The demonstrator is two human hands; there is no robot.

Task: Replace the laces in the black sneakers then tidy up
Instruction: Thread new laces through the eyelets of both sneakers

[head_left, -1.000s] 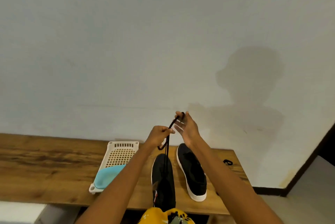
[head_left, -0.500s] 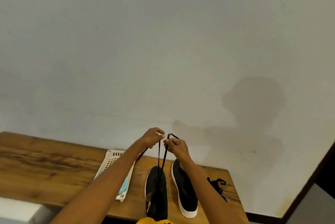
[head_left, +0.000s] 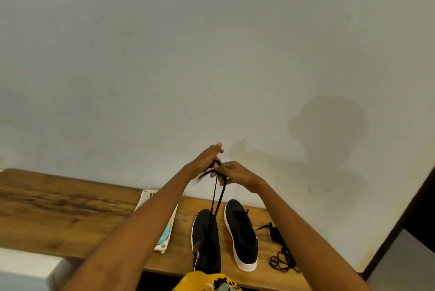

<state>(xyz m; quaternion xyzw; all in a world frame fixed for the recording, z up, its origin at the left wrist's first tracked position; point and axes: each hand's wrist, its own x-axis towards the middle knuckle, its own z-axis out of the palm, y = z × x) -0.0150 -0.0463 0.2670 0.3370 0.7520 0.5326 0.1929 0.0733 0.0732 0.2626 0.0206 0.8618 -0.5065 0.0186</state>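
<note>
The black lace (head_left: 215,199) runs as two strands straight up from the left sneaker (head_left: 206,241) to your hands, which are high above it and touching each other. The sneaker lies near the front edge of the wooden bench (head_left: 58,215), its long way pointing from you toward the wall. So the shoe is right below your grip, and the lace is pulled tight between them.

Your right hand (head_left: 235,174) pinches the lace with curled fingers. Your left hand (head_left: 207,161) has straighter fingers with the lace ends by it; I cannot tell if it holds them.

The other sneaker (head_left: 241,234) sits just beside, on the right. Old laces (head_left: 280,250) lie in a heap near the right end. A white basket (head_left: 156,220) is mostly hidden under your left arm. The lace ends are blurry.
</note>
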